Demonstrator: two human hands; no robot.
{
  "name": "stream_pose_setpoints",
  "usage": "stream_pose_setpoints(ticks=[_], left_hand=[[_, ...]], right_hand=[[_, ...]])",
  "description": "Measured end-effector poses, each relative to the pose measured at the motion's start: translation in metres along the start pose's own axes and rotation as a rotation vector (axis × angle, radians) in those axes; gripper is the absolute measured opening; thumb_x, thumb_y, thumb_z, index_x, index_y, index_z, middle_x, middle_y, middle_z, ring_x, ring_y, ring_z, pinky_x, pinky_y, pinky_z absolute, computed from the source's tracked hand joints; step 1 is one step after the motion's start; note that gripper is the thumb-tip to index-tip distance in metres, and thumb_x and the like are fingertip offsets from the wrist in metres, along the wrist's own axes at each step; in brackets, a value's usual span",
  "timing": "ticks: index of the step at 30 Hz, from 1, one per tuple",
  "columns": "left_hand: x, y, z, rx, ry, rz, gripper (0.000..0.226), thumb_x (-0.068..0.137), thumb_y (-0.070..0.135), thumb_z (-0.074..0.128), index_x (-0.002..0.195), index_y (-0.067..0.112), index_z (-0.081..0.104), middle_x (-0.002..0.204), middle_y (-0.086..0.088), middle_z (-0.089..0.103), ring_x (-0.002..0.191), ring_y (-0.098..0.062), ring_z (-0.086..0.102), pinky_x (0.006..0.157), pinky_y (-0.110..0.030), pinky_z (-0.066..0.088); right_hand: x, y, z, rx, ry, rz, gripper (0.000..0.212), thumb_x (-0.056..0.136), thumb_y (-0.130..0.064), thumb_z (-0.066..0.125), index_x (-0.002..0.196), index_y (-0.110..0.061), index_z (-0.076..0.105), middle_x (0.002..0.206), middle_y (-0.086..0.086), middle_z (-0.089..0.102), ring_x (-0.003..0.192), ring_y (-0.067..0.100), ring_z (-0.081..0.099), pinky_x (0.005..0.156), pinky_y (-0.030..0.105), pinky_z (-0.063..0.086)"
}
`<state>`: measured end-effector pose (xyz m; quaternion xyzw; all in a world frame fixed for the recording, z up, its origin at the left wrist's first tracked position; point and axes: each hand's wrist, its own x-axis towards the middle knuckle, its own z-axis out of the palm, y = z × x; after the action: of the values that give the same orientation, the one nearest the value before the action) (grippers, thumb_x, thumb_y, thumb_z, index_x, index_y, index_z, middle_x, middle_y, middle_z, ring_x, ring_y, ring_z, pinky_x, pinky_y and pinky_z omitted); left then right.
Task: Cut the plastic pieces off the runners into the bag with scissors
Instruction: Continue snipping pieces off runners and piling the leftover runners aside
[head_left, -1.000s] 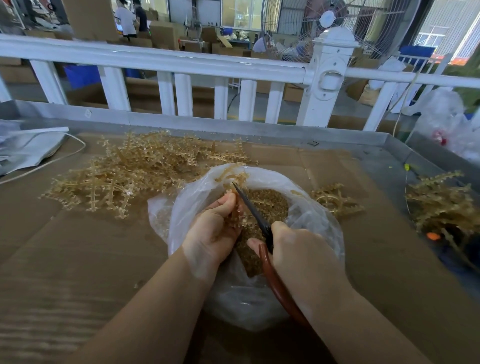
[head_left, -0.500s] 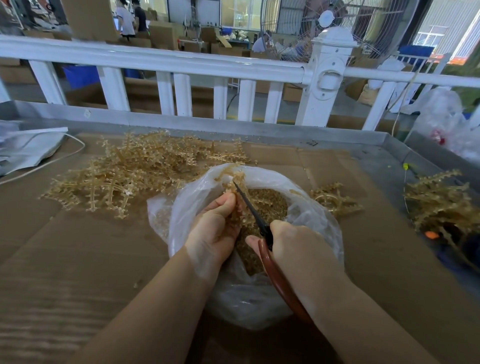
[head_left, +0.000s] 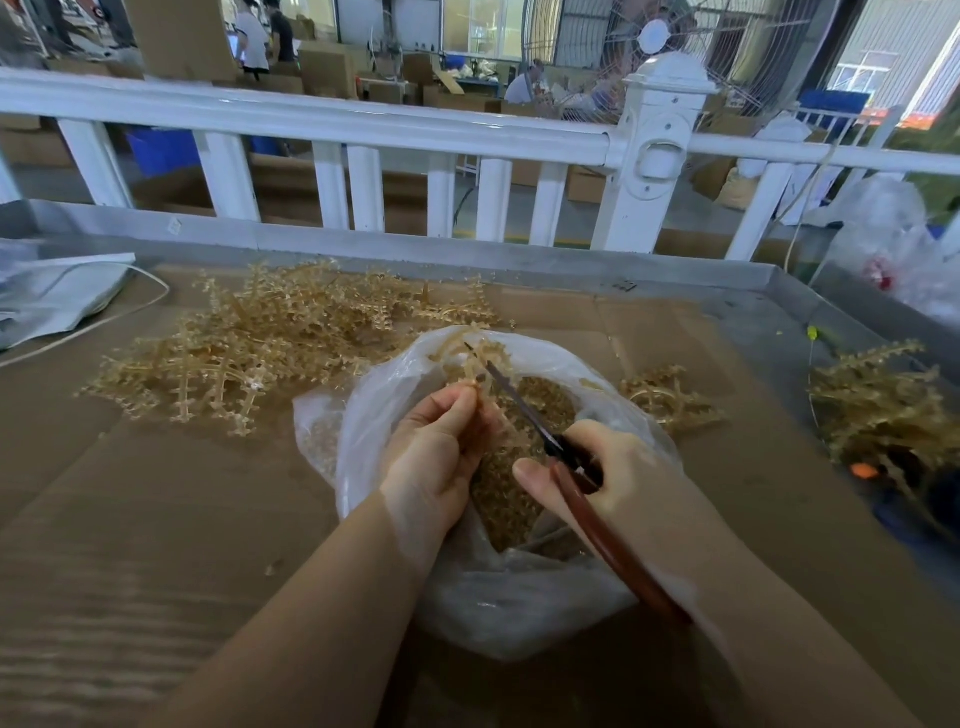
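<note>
white railing (head_left: 363, 130), big fan (head_left: 675, 47), cardboard sheet (head_left: 156, 493), white cable (head_left: 104, 319)

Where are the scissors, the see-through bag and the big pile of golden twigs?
Red-handled scissors (head_left: 524, 402), head view, dark blade.
Clear plastic bag (head_left: 519, 608), head view, near wall.
Golden plastic runner pile (head_left: 249, 343), head view, middle.

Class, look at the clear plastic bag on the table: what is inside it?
The clear plastic bag holds a heap of small golden cut pieces. The left hand, right hand and scissors cover part of the heap; its depth cannot be seen.
</note>
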<state>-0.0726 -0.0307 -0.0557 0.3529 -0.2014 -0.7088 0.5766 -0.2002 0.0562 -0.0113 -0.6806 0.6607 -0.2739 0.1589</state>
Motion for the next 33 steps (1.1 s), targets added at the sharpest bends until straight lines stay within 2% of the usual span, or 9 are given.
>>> stream_pose_setpoints(ticks=[4, 6, 9, 11, 14, 20, 25, 29, 33], left_hand=[[-0.005, 0.001, -0.002, -0.043, -0.057, -0.006, 0.019, 0.089, -0.01, 0.05, 0.091, 0.005, 0.062, 0.075, -0.008, 0.062, 0.06, -0.01, 0.067, 0.056, -0.02, 0.056], [-0.007, 0.001, -0.003, -0.03, -0.073, 0.007, 0.022, 0.087, -0.013, 0.05, 0.092, 0.005, 0.062, 0.076, -0.008, 0.063, 0.061, -0.01, 0.067, 0.056, -0.02, 0.056], [-0.008, 0.002, -0.002, -0.03, -0.07, 0.039, 0.024, 0.085, -0.016, 0.05, 0.091, 0.004, 0.061, 0.075, -0.009, 0.061, 0.059, -0.01, 0.068, 0.055, -0.02, 0.056], [-0.007, 0.001, -0.001, -0.04, -0.063, 0.055, 0.024, 0.085, -0.017, 0.049, 0.091, 0.004, 0.06, 0.075, -0.008, 0.058, 0.059, -0.01, 0.068, 0.059, -0.021, 0.057], [-0.006, -0.001, -0.002, -0.022, -0.037, 0.092, 0.025, 0.085, -0.017, 0.049, 0.091, 0.005, 0.06, 0.066, -0.003, 0.059, 0.06, -0.01, 0.067, 0.064, -0.022, 0.058], [-0.004, -0.002, 0.0, -0.067, 0.057, 0.149, 0.024, 0.087, -0.017, 0.049, 0.088, 0.006, 0.058, 0.053, 0.003, 0.06, 0.056, -0.005, 0.066, 0.062, -0.02, 0.058], [-0.008, -0.001, -0.002, 0.044, -0.031, 0.104, 0.025, 0.079, -0.015, 0.06, 0.095, 0.005, 0.06, 0.077, -0.006, 0.063, 0.065, -0.01, 0.067, 0.061, -0.019, 0.056], [-0.013, 0.0, 0.0, 0.243, -0.095, 0.029, 0.021, 0.076, -0.013, 0.064, 0.087, 0.006, 0.065, 0.066, -0.001, 0.07, 0.061, -0.01, 0.068, 0.056, -0.018, 0.054], [-0.009, 0.012, 0.006, 0.141, 0.0, 0.026, 0.02, 0.084, -0.013, 0.056, 0.08, 0.005, 0.064, 0.061, -0.001, 0.068, 0.057, -0.009, 0.066, 0.054, -0.017, 0.054]], right_hand=[[0.005, 0.0, 0.004, -0.007, 0.082, 0.009, 0.024, 0.087, -0.047, 0.06, 0.089, -0.023, 0.057, 0.075, -0.013, 0.057, 0.068, 0.001, 0.055, 0.059, 0.007, 0.039], [0.007, 0.001, 0.003, -0.032, 0.07, 0.015, 0.015, 0.089, -0.037, 0.062, 0.094, -0.023, 0.058, 0.082, -0.012, 0.059, 0.075, 0.003, 0.056, 0.058, 0.007, 0.038], [0.009, 0.005, -0.003, -0.011, 0.019, 0.034, 0.002, 0.09, -0.024, 0.061, 0.09, -0.023, 0.06, 0.082, -0.008, 0.061, 0.08, 0.009, 0.061, 0.067, 0.02, 0.047], [0.009, 0.008, -0.009, 0.014, -0.031, 0.051, 0.007, 0.089, -0.018, 0.06, 0.096, -0.02, 0.063, 0.085, -0.005, 0.064, 0.082, 0.011, 0.063, 0.072, 0.026, 0.049], [0.009, 0.013, -0.019, 0.027, -0.114, 0.055, 0.015, 0.088, -0.012, 0.059, 0.102, -0.016, 0.064, 0.091, -0.002, 0.068, 0.083, 0.009, 0.064, 0.073, 0.024, 0.052], [0.007, 0.016, -0.032, -0.071, -0.152, -0.042, 0.014, 0.09, -0.017, 0.058, 0.09, -0.031, 0.057, 0.079, -0.016, 0.058, 0.073, -0.011, 0.056, 0.064, 0.009, 0.043], [0.008, 0.015, -0.034, -0.048, -0.164, -0.067, 0.011, 0.091, -0.016, 0.056, 0.098, -0.022, 0.063, 0.085, -0.008, 0.063, 0.076, 0.0, 0.06, 0.066, 0.013, 0.046], [0.01, 0.007, -0.032, -0.004, -0.206, -0.07, 0.013, 0.092, -0.014, 0.056, 0.101, -0.018, 0.064, 0.086, -0.005, 0.066, 0.078, 0.005, 0.064, 0.072, 0.021, 0.052], [0.012, 0.007, -0.037, -0.003, -0.261, -0.041, 0.015, 0.092, -0.012, 0.056, 0.104, -0.017, 0.063, 0.081, -0.004, 0.063, 0.071, 0.006, 0.061, 0.069, 0.02, 0.049]])
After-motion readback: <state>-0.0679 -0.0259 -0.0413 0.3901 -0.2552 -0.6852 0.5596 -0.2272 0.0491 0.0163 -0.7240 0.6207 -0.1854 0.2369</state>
